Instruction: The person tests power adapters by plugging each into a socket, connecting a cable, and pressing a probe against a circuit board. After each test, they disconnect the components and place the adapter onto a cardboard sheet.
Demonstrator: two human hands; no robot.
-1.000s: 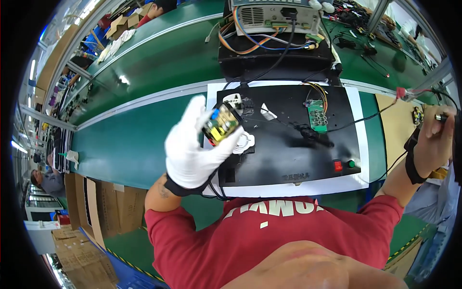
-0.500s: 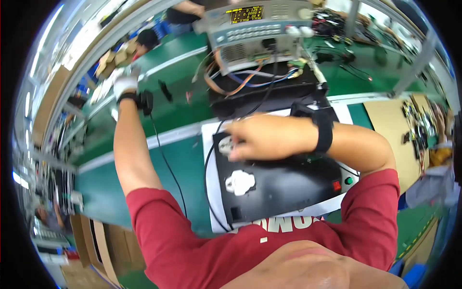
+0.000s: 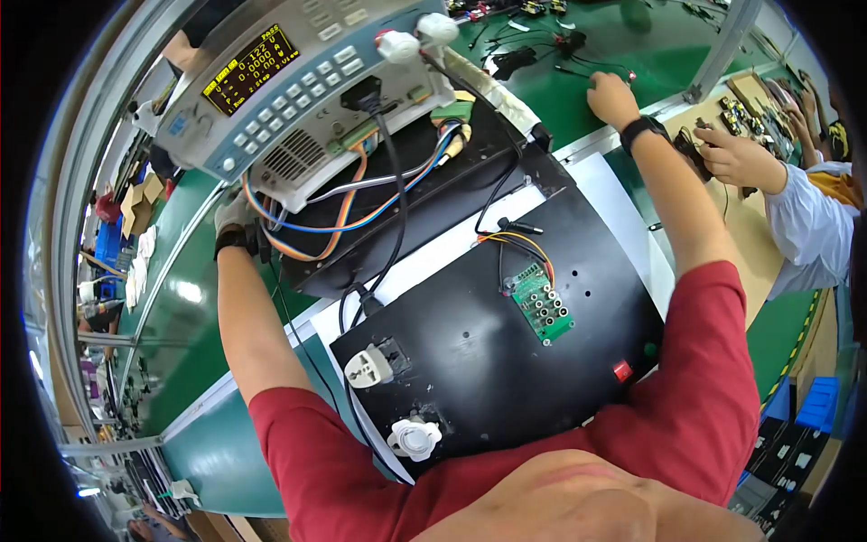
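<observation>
Our left hand (image 3: 233,217), in a white glove, rests beside the grey test box (image 3: 298,86) with the bright screen; we cannot tell if it grips anything. Our right hand (image 3: 612,98) reaches far out onto the green table (image 3: 181,298), fingers curled down near thin black wires (image 3: 542,56); we cannot tell if it holds one. A small green circuit board (image 3: 540,303) sits on the black plate (image 3: 488,361) between our arms. Another person's hand (image 3: 736,158) works just beside our right one.
</observation>
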